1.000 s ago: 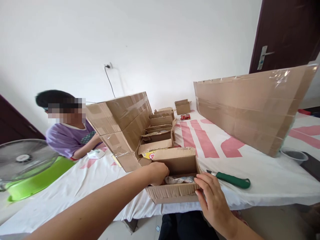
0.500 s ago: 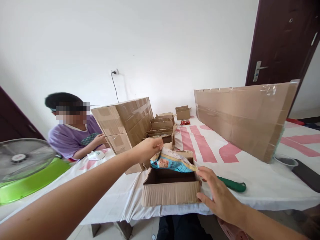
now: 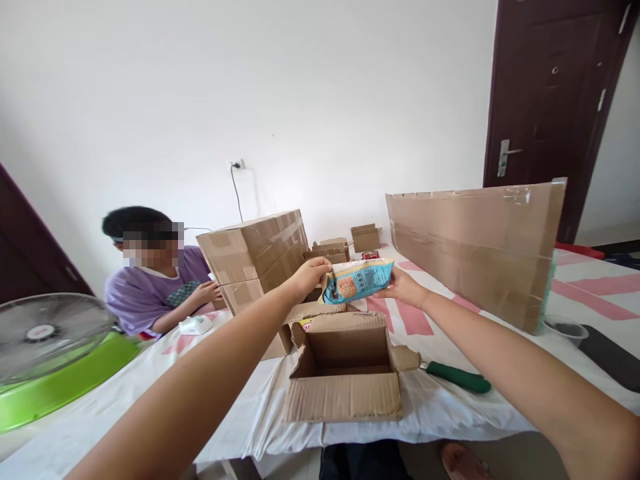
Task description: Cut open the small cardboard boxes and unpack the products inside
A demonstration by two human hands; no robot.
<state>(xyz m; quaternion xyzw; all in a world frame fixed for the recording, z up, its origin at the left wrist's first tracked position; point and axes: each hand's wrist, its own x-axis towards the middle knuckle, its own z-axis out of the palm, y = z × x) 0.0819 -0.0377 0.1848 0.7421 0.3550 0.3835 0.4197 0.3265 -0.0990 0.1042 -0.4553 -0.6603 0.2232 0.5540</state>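
Observation:
Between my two hands is a blue and cream snack packet (image 3: 357, 281) with a picture of a biscuit on it. My left hand (image 3: 313, 275) pinches its left end, and my right hand (image 3: 399, 287) grips the right end. The packet is held in the air above the far side of an open cardboard box (image 3: 345, 398), whose inside shows bare. Beyond it, partly hidden by the packet and my left hand, more small open boxes (image 3: 327, 248) stand in a row. To the right of the near box lies a green-handled tool (image 3: 457, 377), its other end hidden under the box flap.
Large stacked cartons (image 3: 255, 257) stand on the left and a tall cardboard panel (image 3: 475, 250) on the right. A clear bowl (image 3: 565, 328) sits by a dark flat object (image 3: 613, 360). A person (image 3: 155, 287) sits at left, behind a green-based fan (image 3: 75, 383).
Both hands have lifted the packet up and away from the near box. My right hand has left the box's edge and moved forward to the packet's right end.

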